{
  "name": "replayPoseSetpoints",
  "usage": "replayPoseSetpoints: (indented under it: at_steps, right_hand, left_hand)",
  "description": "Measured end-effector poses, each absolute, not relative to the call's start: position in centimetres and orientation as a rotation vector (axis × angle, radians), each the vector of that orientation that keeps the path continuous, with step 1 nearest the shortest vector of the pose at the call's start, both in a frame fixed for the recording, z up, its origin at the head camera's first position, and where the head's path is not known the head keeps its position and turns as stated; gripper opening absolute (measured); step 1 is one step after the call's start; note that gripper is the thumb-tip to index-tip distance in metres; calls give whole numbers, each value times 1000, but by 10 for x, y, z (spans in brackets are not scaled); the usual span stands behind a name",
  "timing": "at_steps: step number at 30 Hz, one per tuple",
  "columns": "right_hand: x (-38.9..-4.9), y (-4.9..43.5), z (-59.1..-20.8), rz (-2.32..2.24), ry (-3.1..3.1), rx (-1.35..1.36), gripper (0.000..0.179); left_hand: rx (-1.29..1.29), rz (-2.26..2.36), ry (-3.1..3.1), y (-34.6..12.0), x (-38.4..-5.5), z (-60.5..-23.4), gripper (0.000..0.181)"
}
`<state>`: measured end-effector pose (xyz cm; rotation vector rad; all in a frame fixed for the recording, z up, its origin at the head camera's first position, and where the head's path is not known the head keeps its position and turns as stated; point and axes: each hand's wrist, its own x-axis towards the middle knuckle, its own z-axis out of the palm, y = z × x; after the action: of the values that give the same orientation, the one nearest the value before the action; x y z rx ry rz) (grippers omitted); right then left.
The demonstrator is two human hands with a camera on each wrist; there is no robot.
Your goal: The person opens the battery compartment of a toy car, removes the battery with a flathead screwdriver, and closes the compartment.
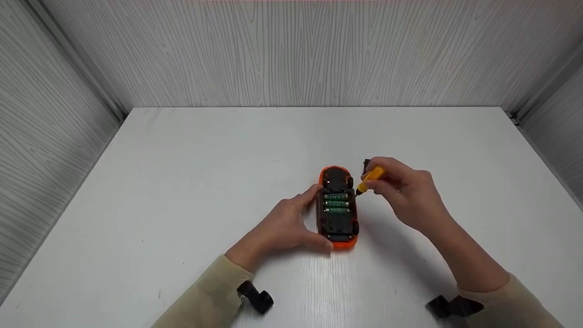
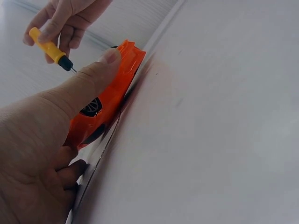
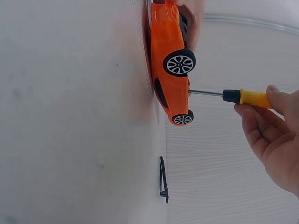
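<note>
An orange toy car (image 1: 340, 225) lies upside down on the table, its black underside facing up. Three green batteries (image 1: 337, 204) sit side by side in its uncovered compartment. My left hand (image 1: 287, 225) holds the car from the left, thumb at the near end and fingers along the far left side. Between thumb and fingers my right hand (image 1: 412, 191) pinches the yellow handle of a screwdriver (image 1: 371, 179). In the right wrist view, the metal shaft (image 3: 205, 93) reaches the car's underside edge, between the two visible wheels; the exact tip contact is hidden.
A thin black plastic piece (image 3: 163, 179), perhaps the battery cover, lies on the table beyond the car, partly behind my right fingers in the head view. The white table (image 1: 205, 159) is bordered by wood-grain panels (image 1: 296, 54) at the back and sides.
</note>
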<state>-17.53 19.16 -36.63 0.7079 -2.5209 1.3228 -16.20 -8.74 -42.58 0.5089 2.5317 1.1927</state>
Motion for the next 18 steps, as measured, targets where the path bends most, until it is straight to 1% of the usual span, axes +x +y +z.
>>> replayPoseSetpoints:
  at_steps: [5, 13, 18]
  right_hand:
    - [-177, 192, -366, 1386, -2530, 683, 22]
    - [-183, 201, -367, 1499, -2581, 581, 25]
    - [-189, 208, -371, 1635, -2562, 551, 22]
  left_hand:
    - [509, 1182, 2537, -88, -162, -426, 132]
    - [517, 1185, 2543, -88, -163, -425, 133]
    - [517, 1187, 2539, -88, -163, -427, 134]
